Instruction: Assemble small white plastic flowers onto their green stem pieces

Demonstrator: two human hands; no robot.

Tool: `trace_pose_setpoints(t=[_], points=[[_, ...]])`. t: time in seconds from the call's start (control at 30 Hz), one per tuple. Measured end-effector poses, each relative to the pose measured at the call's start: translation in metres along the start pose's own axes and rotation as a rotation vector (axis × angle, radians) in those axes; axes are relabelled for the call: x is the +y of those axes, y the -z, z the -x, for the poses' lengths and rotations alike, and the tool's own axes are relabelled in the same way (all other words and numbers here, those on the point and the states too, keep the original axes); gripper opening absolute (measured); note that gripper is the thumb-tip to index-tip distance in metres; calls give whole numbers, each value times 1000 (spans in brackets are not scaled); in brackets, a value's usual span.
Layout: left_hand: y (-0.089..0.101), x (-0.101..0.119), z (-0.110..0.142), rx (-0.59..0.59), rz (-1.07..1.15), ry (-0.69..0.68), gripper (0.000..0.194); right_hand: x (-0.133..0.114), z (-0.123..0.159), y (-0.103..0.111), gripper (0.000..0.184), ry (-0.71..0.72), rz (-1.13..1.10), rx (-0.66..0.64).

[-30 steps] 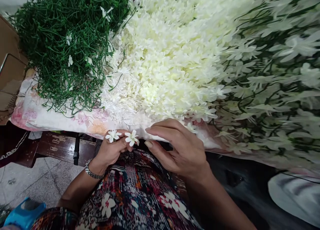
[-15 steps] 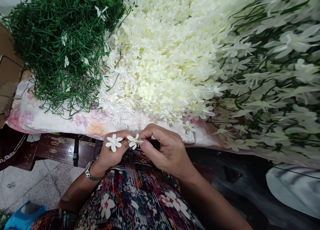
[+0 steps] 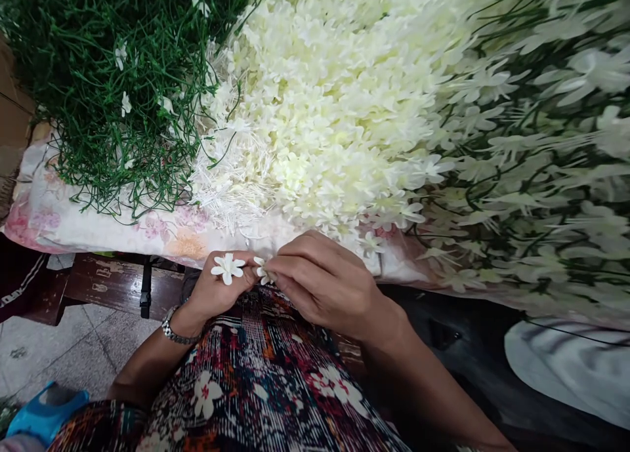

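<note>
My left hand (image 3: 216,293) is closed in front of my lap, with a small white artificial flower (image 3: 228,268) showing on top of its fingers. A second white flower (image 3: 261,269) sits at its fingertips, partly covered by my right hand. My right hand (image 3: 332,285) has its fingers pinched together over this second flower's centre. Any stems inside the left hand are hidden. Just beyond the hands lie a heap of thin white stamen-like strands (image 3: 233,176) and a large heap of pale cream blossoms (image 3: 339,117).
A pile of green plastic stems (image 3: 132,84) lies at the left on a floral cloth (image 3: 118,232). Stemmed white flowers (image 3: 512,150) cover the right side. A brown wooden bench (image 3: 115,281), a blue plastic object (image 3: 46,412) and a pale rounded object (image 3: 566,367) are lower down.
My right hand has moved in over the second flower, its fingers now covering the strands that stuck out. The left hand keeps its hold. The view has shifted slightly.
</note>
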State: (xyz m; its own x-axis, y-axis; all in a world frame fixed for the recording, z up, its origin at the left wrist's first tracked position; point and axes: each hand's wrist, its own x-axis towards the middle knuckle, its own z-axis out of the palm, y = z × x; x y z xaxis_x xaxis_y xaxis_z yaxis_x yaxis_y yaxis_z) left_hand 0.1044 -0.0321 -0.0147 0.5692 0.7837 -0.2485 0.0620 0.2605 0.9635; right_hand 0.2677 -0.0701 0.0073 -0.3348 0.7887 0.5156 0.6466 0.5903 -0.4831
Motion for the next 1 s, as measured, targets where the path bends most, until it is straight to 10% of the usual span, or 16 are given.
trace_pose_setpoints(t=[0.47,1.0], points=[[-11,-1,0,203,-272,-151,8,7,9,-18,8,-191,-73,32],[-8,-11,3,162,-474,-406,8,5,12,-25,12,-238,-144,53]])
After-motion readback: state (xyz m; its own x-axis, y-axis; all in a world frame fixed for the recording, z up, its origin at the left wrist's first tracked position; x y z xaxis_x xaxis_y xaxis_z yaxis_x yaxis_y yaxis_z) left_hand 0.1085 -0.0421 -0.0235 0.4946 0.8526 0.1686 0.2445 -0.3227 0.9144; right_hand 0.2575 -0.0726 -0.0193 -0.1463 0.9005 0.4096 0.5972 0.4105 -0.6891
